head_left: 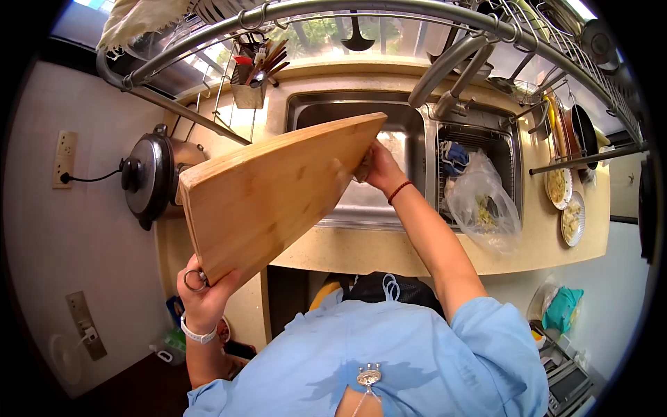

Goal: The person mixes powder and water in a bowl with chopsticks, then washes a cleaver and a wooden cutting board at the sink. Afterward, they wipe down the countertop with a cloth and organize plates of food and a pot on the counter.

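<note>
A thick wooden cutting board (278,184) is held tilted on edge above the counter and the sink. My left hand (207,295) grips its lower left corner, where a metal ring (196,280) shows by the fingers. At the board's right end, my right hand (381,169) has its fingers curled against the face. A small brownish lump (361,169) shows under those fingers, partly hidden, and I cannot make out what it is. Behind and below the board lies the steel sink basin (410,139), partly covered by it.
A dark-lidded electric cooker (149,177) stands left on the counter. The right basin holds a rack with a clear plastic bag (484,201) of scraps and a blue cloth (455,158). Plates of food (572,219) sit far right. A metal rack rail (333,8) crosses overhead.
</note>
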The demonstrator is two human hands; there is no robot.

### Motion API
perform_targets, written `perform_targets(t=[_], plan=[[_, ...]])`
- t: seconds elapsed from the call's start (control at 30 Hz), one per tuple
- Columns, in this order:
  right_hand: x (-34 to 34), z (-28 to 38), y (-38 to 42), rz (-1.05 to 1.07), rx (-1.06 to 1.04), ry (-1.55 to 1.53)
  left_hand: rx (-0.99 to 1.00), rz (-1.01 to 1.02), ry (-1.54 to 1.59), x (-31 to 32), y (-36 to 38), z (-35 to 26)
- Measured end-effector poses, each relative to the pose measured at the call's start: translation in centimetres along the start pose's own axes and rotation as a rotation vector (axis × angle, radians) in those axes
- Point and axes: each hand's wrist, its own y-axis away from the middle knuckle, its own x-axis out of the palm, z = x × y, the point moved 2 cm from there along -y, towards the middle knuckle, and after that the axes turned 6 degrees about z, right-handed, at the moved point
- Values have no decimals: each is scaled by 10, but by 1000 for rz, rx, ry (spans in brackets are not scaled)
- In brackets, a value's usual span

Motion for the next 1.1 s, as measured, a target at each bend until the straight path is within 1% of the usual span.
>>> perform_targets(t=[0.07,0.13,0.2,0.27,0.33,0.4,0.47,0.53,0.6,0.63,0.73,0.8,0.87,0.93,1.03,1.1], plan=[[18,33,1,49,-197,-53,18,-27,16,-1,2,2],[23,61,1,207,-329,-132,31,-94,15,-7,7,-3],[28,66,13,-9,-391,29,13,-99,33,-12,12,-11],[-47,68,-8,-69,-238,139,4,-139,7,-22,21,-21],[-61,56,7,-203,-176,203,-123,-202,69,-30,30,-31],[-68,43,18,-514,-85,411,-163,-244,95,-41,41,-43],[-78,28,21,-706,-12,594,-190,-310,138,-52,51,-50],[-93,15,18,-725,11,603,-211,-308,108,-68,63,-55],[-102,8,16,-818,-39,608,-263,-397,108,-78,69,-62],[-105,5,12,-812,-38,607,-275,-436,121,-82,71,-66],[-115,1,6,-896,-169,674,-267,-492,103,-98,77,-77],[-116,-1,3,-920,-158,721,-270,-500,76,-112,80,-88],[-118,-3,0,-946,-149,767,-216,-531,36,-126,78,-101],[-122,-7,-1,-961,-139,827,-194,-519,52,-138,63,-117],[-127,-15,-2,-966,-147,835,-161,-526,18,-155,33,-133],[-117,-18,2,-975,-120,836,-120,-503,-56,-166,3,-137]])
